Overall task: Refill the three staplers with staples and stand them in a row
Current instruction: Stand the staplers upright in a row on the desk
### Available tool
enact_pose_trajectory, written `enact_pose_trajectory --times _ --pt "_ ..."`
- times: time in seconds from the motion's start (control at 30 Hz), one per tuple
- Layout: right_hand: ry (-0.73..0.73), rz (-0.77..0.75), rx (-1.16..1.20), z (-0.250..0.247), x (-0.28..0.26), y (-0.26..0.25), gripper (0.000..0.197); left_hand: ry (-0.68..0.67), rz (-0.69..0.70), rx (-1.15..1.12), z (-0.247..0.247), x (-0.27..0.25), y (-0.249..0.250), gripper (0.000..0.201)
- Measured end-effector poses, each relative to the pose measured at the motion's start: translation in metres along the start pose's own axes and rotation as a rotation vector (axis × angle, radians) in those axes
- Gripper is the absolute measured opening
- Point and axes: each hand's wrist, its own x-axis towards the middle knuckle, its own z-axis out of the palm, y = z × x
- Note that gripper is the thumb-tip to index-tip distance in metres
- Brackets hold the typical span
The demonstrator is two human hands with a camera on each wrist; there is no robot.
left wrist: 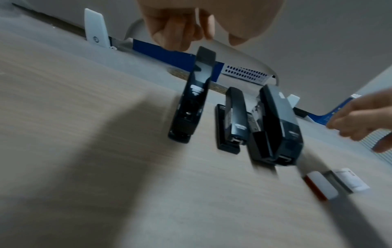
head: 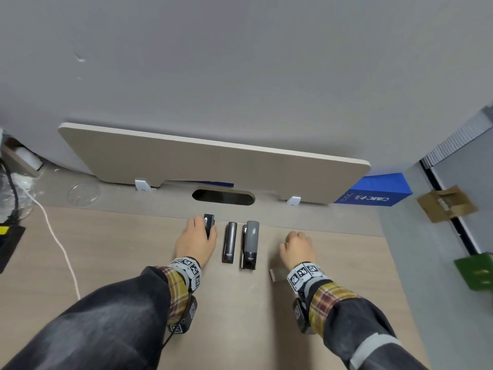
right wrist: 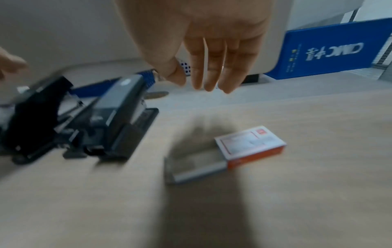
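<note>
Three dark staplers lie side by side at the back of the wooden table (head: 120, 263). The left stapler (head: 209, 222) (left wrist: 191, 102) has its far end raised. My left hand (head: 197, 233) (left wrist: 203, 38) hovers over that end with fingers and thumb loosely curled; the left wrist view shows a small gap between them and the stapler. The middle stapler (head: 230, 241) (left wrist: 235, 117) and the larger grey stapler (head: 250, 244) (left wrist: 277, 127) (right wrist: 118, 114) lie flat. My right hand (head: 297, 249) (right wrist: 210, 80) hangs empty, fingers straight, over a staple box (right wrist: 250, 146) (head: 277, 275) whose tray is slid out.
A beige divider panel (head: 213, 161) stands along the back, with a cable slot (head: 223, 197) in front of it. A blue box (head: 373, 190) sits at the back right. At the left, a white cable (head: 58, 244) crosses the table. The table's right edge runs near my right arm.
</note>
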Motion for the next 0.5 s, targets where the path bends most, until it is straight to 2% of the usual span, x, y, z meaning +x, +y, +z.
enact_pose_trajectory --times 0.1,0.23,0.33,0.4,0.5 --pt "-0.111 0.015 -0.084 0.017 -0.011 0.027 0.051 -0.062 0.079 -0.004 0.003 -0.010 0.021 0.015" --pt "-0.228 0.173 0.025 0.039 -0.025 0.034 0.090 -0.131 0.186 -0.006 0.015 -0.025 0.052 0.013" --pt "-0.291 0.196 0.002 0.054 -0.027 0.032 0.112 -0.194 0.252 -0.029 0.027 -0.038 0.067 0.011" --pt "-0.269 0.182 -0.063 0.061 -0.027 0.033 0.109 -0.241 0.295 -0.014 0.039 -0.046 0.072 0.011" --pt "-0.188 0.170 -0.093 0.065 -0.027 0.036 0.085 -0.314 0.319 -0.015 0.054 -0.055 0.077 0.013"
